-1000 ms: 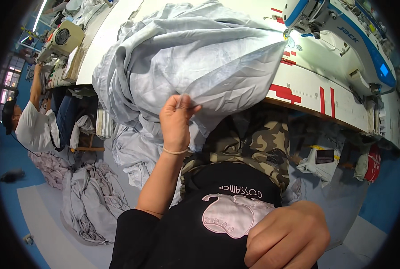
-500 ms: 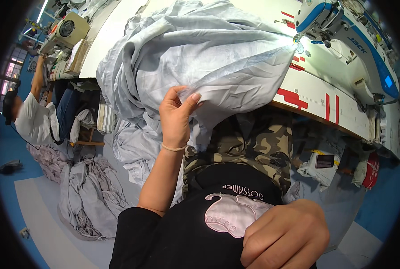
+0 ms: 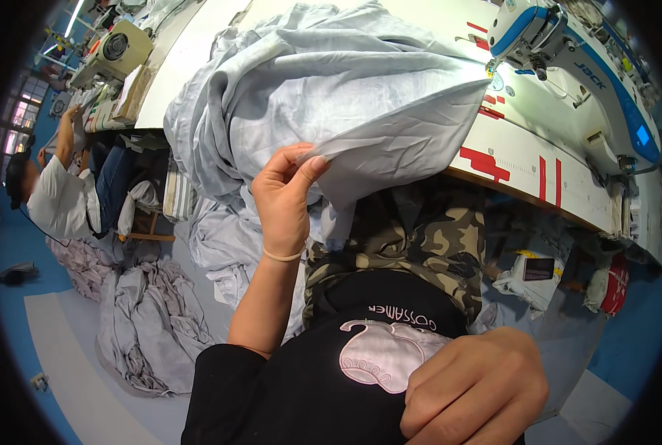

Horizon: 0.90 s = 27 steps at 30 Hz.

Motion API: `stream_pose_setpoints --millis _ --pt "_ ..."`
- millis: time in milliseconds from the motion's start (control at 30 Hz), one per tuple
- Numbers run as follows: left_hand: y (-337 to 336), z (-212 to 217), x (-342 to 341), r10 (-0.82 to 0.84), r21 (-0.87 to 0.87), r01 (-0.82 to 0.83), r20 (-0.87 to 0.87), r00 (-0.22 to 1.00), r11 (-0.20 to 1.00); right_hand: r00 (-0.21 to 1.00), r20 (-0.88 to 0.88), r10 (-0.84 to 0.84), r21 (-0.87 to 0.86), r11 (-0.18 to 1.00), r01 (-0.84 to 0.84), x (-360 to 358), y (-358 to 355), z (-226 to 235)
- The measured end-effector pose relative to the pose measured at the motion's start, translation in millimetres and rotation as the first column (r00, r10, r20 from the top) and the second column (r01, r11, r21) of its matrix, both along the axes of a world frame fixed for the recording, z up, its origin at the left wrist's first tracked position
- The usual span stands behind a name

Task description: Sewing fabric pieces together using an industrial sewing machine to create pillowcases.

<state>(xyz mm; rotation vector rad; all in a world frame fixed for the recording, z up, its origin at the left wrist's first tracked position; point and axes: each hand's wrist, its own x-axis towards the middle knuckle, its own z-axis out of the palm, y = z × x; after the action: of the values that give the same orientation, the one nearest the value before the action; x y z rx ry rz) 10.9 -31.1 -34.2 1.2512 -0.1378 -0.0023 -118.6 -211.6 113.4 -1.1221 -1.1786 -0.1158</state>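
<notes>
A large light grey-blue cloth [image 3: 286,111] lies bunched over the table, with one corner running to the needle of the sewing machine [image 3: 598,81]. My left hand [image 3: 286,189] pinches the cloth's edge between thumb and fingers, left of the machine. From there the folded edge stretches taut toward the lit needle area. My right hand [image 3: 479,393] is held close to my chest with its fingers curled. What it holds, if anything, is hidden from view.
The white sewing table [image 3: 524,152] has red markings and a front edge above my lap. More cloth [image 3: 149,326] is heaped at lower left. A co-worker [image 3: 60,200] sits far left by another sewing machine [image 3: 119,48]. A white bag [image 3: 531,278] hangs below the table at right.
My left hand has shifted slightly left, and the cloth's edge now folds over more sharply and runs straighter to the needle. My right hand stays nearly still.
</notes>
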Motion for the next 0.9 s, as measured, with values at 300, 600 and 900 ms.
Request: stream_pose_setpoints --millis 300,600,900 --pt "1 24 -17 0.017 0.241 -0.076 0.239 0.971 0.968 0.919 -0.153 -0.363 -0.147 0.928 0.342 -16 -3 -21" --pt "-11 41 -38 0.083 0.186 -0.134 0.262 0.962 0.973 0.6 -0.152 -0.785 -0.435 0.599 0.672 -10 -9 -61" --pt "-16 36 -49 0.101 0.252 -0.27 0.53 0.842 0.929 0.368 0.217 -0.904 -0.38 0.269 0.885 14 -7 -77"
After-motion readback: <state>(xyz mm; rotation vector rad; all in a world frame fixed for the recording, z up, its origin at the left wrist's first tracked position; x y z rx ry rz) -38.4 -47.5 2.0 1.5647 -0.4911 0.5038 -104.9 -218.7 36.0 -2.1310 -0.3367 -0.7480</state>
